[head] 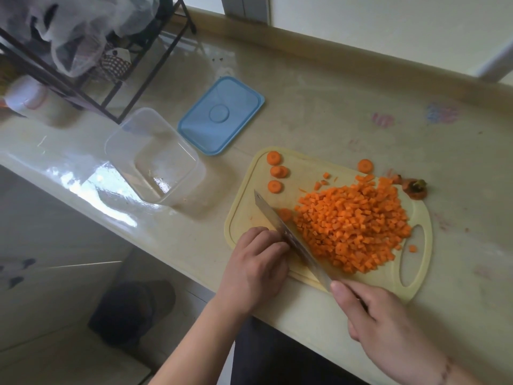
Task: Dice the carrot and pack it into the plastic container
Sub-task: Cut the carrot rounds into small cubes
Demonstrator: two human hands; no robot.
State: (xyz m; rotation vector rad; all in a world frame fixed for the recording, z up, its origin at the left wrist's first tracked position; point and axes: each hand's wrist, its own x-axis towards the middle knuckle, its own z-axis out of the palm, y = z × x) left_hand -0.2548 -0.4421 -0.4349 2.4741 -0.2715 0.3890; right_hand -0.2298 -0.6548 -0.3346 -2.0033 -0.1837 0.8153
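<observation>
A big heap of diced carrot (352, 226) lies on a pale yellow cutting board (244, 215). Three carrot rounds (279, 171) sit at the board's far left corner, another round (365, 165) at its far edge. My right hand (388, 329) grips the handle of a knife (288, 234), whose blade lies along the heap's left side. My left hand (255, 262) has its fingers curled down against the blade, over a carrot piece (286, 213) that is partly hidden. A clear plastic container (155, 157) stands empty to the left of the board.
The container's blue lid (222, 115) lies on the counter behind it. A carrot top (415, 187) rests off the board's far right corner. A black wire rack (91, 65) with bags stands at the back left. The counter's front edge runs just below my hands.
</observation>
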